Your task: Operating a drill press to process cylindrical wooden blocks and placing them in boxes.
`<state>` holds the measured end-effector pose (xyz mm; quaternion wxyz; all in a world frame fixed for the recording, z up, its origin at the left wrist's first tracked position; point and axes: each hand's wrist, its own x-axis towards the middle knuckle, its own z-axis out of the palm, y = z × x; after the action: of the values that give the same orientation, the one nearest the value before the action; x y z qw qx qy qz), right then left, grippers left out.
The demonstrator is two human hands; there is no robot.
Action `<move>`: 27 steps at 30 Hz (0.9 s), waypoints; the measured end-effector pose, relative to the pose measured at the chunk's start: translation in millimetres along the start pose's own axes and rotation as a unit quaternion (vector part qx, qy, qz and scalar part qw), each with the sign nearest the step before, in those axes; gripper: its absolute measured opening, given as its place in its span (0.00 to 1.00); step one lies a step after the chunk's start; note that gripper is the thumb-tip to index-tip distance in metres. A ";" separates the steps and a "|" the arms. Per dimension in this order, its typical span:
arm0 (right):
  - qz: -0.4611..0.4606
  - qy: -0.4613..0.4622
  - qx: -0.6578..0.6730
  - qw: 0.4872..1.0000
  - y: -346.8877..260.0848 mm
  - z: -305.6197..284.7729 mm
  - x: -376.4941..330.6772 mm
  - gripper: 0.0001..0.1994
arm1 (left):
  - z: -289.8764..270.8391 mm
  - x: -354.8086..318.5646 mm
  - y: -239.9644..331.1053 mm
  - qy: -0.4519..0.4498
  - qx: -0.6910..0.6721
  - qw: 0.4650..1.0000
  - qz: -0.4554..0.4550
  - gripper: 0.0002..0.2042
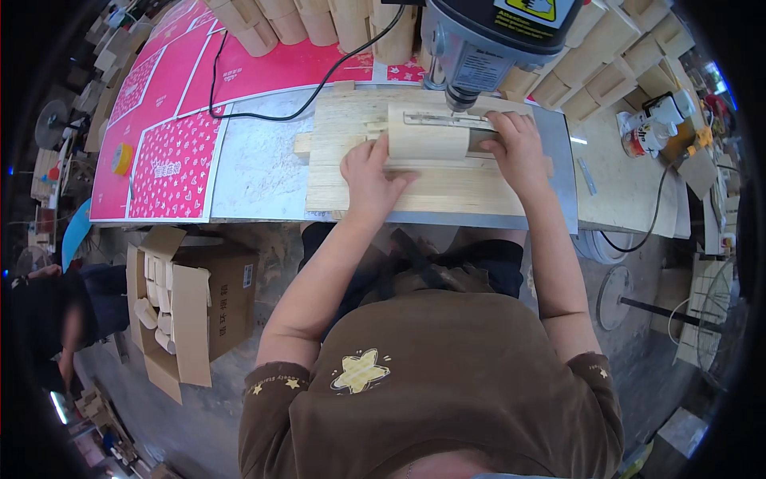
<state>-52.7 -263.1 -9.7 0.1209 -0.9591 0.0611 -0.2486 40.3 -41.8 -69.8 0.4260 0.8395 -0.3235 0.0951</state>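
Both hands press a curved pale wooden piece [427,142] flat on a light plywood board [415,191] on the desk [255,172], under the grey drill press head [487,36]. The left hand [369,172] lies open-palmed on its left edge; the right hand [515,148] curls over its right end. On the floor at left, an open brown cardboard box [219,299] holds stacked pale wooden pieces [155,307].

Even, bright daylight-type lighting, sharp centre, heavy fisheye.
Table [263,172] well lit with soft short shadows; mild glare on the pink sheets [171,164] left of it. Edges around the table bend hard, darken to black vignette, detail smears there.
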 end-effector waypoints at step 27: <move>-0.001 0.192 0.038 0.981 -59.3 -112.1 27.6 0.02 | 0.0 9.4 -13.1 -0.018 0.039 0.999 0.000 0.30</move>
<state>-80.5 -233.4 113.6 0.1428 -0.8882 0.0726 -0.4307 55.8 -40.6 -74.2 0.3871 0.8569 -0.3275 0.0928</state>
